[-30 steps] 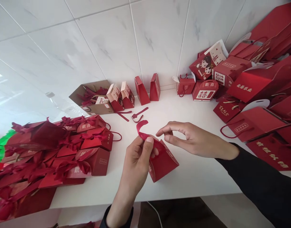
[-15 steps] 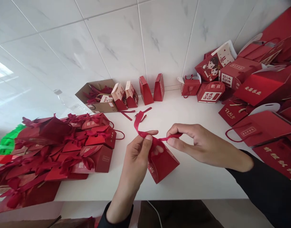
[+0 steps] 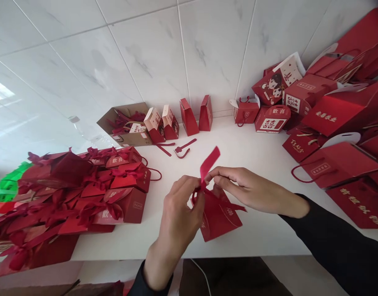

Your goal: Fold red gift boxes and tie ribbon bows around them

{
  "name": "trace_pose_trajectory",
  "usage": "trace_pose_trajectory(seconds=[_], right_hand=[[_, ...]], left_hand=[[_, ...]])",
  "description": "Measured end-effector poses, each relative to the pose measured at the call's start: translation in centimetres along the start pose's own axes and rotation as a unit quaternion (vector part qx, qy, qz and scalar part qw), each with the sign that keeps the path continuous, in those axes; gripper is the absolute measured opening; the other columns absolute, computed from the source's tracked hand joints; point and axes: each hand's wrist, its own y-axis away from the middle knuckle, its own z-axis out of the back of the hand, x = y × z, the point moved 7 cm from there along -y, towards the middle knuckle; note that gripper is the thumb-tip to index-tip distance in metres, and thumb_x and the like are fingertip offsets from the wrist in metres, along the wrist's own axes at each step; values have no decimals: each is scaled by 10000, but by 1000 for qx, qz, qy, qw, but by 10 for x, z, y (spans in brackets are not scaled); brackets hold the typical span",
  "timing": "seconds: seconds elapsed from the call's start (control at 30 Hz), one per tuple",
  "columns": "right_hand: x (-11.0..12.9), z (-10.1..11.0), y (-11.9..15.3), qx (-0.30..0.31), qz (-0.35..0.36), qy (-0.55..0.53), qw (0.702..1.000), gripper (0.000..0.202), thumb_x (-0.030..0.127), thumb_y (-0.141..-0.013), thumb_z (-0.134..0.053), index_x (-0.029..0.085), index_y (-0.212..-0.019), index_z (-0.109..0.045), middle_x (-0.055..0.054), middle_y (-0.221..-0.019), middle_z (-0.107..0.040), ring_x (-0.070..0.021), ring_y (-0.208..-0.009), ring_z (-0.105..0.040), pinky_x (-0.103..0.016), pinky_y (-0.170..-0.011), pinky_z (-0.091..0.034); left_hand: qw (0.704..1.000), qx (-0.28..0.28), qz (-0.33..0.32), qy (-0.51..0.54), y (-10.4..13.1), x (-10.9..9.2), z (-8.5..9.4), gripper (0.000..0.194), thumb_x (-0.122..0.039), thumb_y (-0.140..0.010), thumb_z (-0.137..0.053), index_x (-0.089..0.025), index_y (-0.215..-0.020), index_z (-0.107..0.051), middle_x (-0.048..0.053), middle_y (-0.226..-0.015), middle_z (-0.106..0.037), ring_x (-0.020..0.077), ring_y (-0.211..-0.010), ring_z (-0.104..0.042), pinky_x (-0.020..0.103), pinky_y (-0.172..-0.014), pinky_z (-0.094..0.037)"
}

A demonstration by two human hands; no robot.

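A small red box [image 3: 221,222] stands on the white table near its front edge, turned at an angle. Red ribbon [image 3: 210,162] is at its top, one end sticking up and another lying down to the right over the box. My left hand [image 3: 183,205] pinches the ribbon just above the box's left side. From the right, my right hand [image 3: 238,185] has its fingertips closed on the ribbon close to the left fingertips. The fingers partly cover the box's top and the ribbon's middle.
Ribbon-tied red boxes [image 3: 124,205] are heaped on the left. An open carton [image 3: 132,139] holds ribbons at the back, beside four small upright boxes. Loose ribbon pieces [image 3: 185,146] lie behind my hands. More red boxes [image 3: 343,164] are piled on the right.
My right hand has moved left, up to my left hand. One ribbon end now points upward and another hangs to the right. The box has shifted slightly right.
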Motion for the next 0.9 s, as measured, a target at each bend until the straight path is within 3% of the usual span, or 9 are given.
trace_pose_trajectory(seconds=[0.07, 0.2, 0.4, 0.5, 0.6, 0.67, 0.73, 0.8, 0.9], right_hand=[[0, -4, 1, 15, 4, -4, 1000, 232, 368, -1058, -498, 263, -1096, -702, 7, -938, -726, -194, -842, -654, -336, -760, -478], [4, -2, 6, 8, 16, 6, 1000, 138, 343, -1011, -580, 275, -1015, -700, 29, -907, -701, -170, -762, -615, -314, -704, -454], [3, 9, 21, -45, -2, -28, 999, 174, 390, -1017, -573, 260, -912, -622, 14, -878, -643, -179, -801, -568, -323, -737, -441], [-12, 12, 36, -58, -49, -42, 996, 251, 466, -1020, -568, 259, -892, -629, 26, -782, -543, -155, -703, -477, -300, -646, -400], [-37, 18, 54, -87, -112, -27, 990, 328, 569, -998, -570, 263, -904, -641, 51, -696, -401, -134, -595, -332, -278, -528, -297], [-53, 23, 64, -104, -137, -6, 985, 371, 609, -989, -560, 262, -890, -644, 56, -673, -355, -132, -579, -304, -274, -515, -273], [-65, 25, 70, -105, -150, 23, 983, 386, 623, -980, -565, 263, -877, -659, 44, -682, -430, -139, -603, -386, -273, -551, -338], [-71, 25, 74, -112, -149, 55, 981, 356, 623, -971, -579, 286, -964, -693, 4, -842, -617, -175, -752, -562, -287, -648, -444], [-71, 20, 76, -144, -128, 97, 977, 367, 613, -986, -558, 368, -1239, -656, -33, -1294, -659, -251, -1146, -625, -319, -772, -532]], left_hand=[[998, -24, -54, -3, 3, -6, 0, 239, -27, -866, -604, -228, -856, -734, 29, -829, -726, 167, -759, -651, 264, -688, -487], [996, -65, -53, 27, 8, -5, 3, 289, -34, -844, -685, -270, -957, -809, 39, -887, -758, 185, -830, -703, 272, -748, -539], [996, -33, 41, 71, 31, 8, 1, 284, -205, -916, -707, -337, -1141, -819, 80, -1071, -789, 250, -979, -726, 342, -834, -572], [987, -56, 127, 85, 57, 24, 4, 210, -291, -939, -694, -314, -1089, -839, 85, -1120, -768, 264, -1062, -690, 347, -906, -544], [948, -124, 260, 138, 89, 55, 11, 198, -415, -888, -744, -256, -941, -849, 80, -1025, -746, 238, -960, -652, 309, -840, -520], [889, -151, 374, 218, 110, 79, 8, 289, -497, -776, -827, -209, -800, -817, 77, -882, -727, 207, -815, -608, 286, -716, -498], [810, -154, 464, 325, 123, 94, -3, 345, -517, -706, -866, -186, -745, -776, 78, -817, -707, 201, -772, -587, 285, -655, -482], [762, -154, 490, 393, 125, 95, -10, 356, -532, -746, -820, -188, -822, -774, 96, -912, -718, 224, -844, -607, 307, -675, -499], [805, -152, 450, 355, 115, 82, -11, 417, -594, -835, -698, -212, -976, -789, 117, -1144, -709, 275, -1046, -611, 344, -779, -515]])
